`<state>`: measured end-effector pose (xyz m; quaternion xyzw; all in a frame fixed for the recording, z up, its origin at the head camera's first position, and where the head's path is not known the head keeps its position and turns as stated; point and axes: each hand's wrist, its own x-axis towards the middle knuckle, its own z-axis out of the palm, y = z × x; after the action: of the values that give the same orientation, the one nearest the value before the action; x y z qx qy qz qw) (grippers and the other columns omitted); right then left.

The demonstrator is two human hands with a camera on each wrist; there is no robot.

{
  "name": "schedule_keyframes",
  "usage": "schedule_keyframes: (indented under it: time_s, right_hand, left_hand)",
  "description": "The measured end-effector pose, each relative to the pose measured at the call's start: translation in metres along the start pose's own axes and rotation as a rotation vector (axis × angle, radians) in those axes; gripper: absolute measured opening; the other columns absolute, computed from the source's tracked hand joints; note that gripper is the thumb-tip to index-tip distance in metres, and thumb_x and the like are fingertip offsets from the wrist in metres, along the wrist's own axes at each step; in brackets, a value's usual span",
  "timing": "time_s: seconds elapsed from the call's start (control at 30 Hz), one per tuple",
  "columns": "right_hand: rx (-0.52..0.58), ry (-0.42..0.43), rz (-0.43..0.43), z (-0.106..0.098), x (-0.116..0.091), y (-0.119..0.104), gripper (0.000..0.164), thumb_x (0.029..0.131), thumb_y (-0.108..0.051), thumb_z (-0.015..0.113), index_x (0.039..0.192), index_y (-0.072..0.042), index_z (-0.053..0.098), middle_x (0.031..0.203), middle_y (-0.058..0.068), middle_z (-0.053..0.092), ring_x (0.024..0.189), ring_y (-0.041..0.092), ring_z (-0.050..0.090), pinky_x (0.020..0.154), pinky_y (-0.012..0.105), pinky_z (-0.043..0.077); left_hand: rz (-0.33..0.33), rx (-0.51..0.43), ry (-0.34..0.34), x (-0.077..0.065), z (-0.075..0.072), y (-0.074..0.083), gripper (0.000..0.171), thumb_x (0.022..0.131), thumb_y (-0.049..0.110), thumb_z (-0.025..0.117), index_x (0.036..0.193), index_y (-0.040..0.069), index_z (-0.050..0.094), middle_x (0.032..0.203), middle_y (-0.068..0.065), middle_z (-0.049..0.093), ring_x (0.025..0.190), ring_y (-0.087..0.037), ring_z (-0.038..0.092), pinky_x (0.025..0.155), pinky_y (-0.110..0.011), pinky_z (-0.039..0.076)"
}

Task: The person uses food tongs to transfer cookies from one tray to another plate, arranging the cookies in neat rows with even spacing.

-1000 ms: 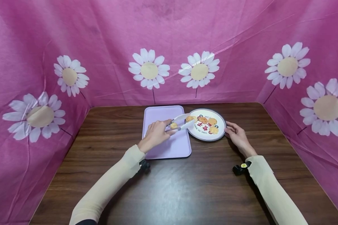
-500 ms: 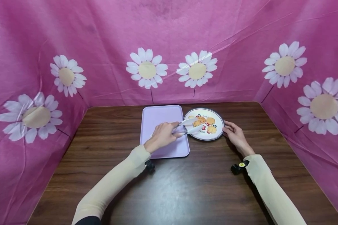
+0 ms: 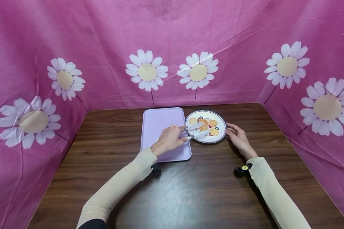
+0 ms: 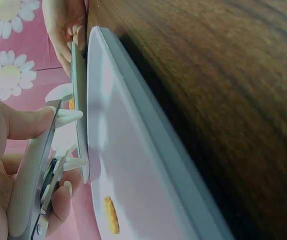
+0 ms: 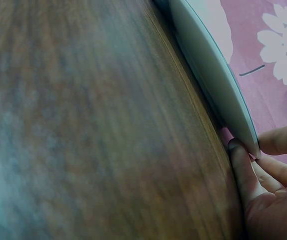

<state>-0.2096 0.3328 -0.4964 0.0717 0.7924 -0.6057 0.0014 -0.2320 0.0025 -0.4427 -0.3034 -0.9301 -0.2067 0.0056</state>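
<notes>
My left hand (image 3: 168, 139) grips a pair of tongs (image 4: 31, 180) with white tips, reaching from over the lilac tray (image 3: 160, 119) across the near left part of the round plate (image 3: 221, 124). The tips stand apart, with a swirled cookie (image 3: 203, 128) just between their ends. Several other cookies lie on the plate, among them a round one (image 3: 213, 123) and a flower-shaped one (image 3: 214, 132). My right hand (image 3: 239, 138) holds the plate's right rim, thumb and fingers at its edge. One cookie (image 4: 111, 215) lies on the tray, mostly hidden behind my left hand in the head view.
The tray and plate stand side by side near the back of the dark wooden table (image 3: 172, 194). A pink cloth (image 3: 172, 31) with white daisies rises along the back and both sides.
The tongs have moved right over the plate with the swirled cookie, which now sits among the other cookies; the tips have spread wider. My right hand stays at the plate's rim.
</notes>
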Motion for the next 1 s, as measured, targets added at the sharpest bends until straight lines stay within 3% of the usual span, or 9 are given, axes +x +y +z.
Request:
schedule_keyframes:
  time_s: [0.27, 0.57, 0.87, 1.0]
  right_hand:
    - [0.009, -0.002, -0.003, 0.0009, 0.0012, -0.0024, 0.054, 0.11, -0.015, 0.05, 0.16, 0.0, 0.036, 0.152, 0.034, 0.048, 0.103, -0.015, 0.057, 0.091, 0.008, 0.051]
    - [0.01, 0.009, -0.004, 0.0016, 0.0012, -0.0008, 0.053, 0.109, -0.014, 0.05, 0.159, 0.001, 0.037, 0.151, 0.034, 0.048, 0.102, -0.016, 0.057, 0.09, 0.008, 0.052]
    - [0.007, -0.001, 0.009, 0.0019, 0.0012, 0.0, 0.054, 0.109, -0.015, 0.051, 0.16, -0.001, 0.036, 0.152, 0.033, 0.049, 0.101, -0.016, 0.057, 0.09, 0.009, 0.052]
    - [0.007, 0.003, 0.011, 0.0013, 0.0016, 0.0011, 0.054, 0.109, -0.014, 0.05, 0.16, 0.0, 0.036, 0.152, 0.033, 0.048, 0.101, -0.016, 0.057, 0.089, 0.008, 0.052]
  left_hand:
    - [-0.014, 0.013, -0.027, 0.0023, -0.0026, 0.0028, 0.042, 0.095, 0.038, 0.075, 0.127, 0.01, 0.072, 0.065, 0.004, 0.041, 0.062, -0.013, 0.044, 0.053, -0.031, 0.043]
    - [-0.007, 0.039, -0.023, 0.0065, -0.003, 0.0041, 0.032, 0.094, 0.038, 0.077, 0.111, 0.011, 0.074, 0.065, 0.005, 0.039, 0.065, -0.016, 0.048, 0.057, -0.036, 0.046]
    - [-0.051, 0.008, -0.044, 0.0039, -0.0023, 0.0028, 0.05, 0.093, 0.039, 0.077, 0.135, 0.012, 0.069, 0.067, 0.004, 0.046, 0.063, -0.014, 0.047, 0.055, -0.031, 0.042]
    - [-0.048, -0.001, -0.038, 0.0025, -0.0033, 0.002, 0.053, 0.093, 0.04, 0.078, 0.136, 0.011, 0.068, 0.068, 0.003, 0.045, 0.063, -0.014, 0.046, 0.056, -0.032, 0.043]
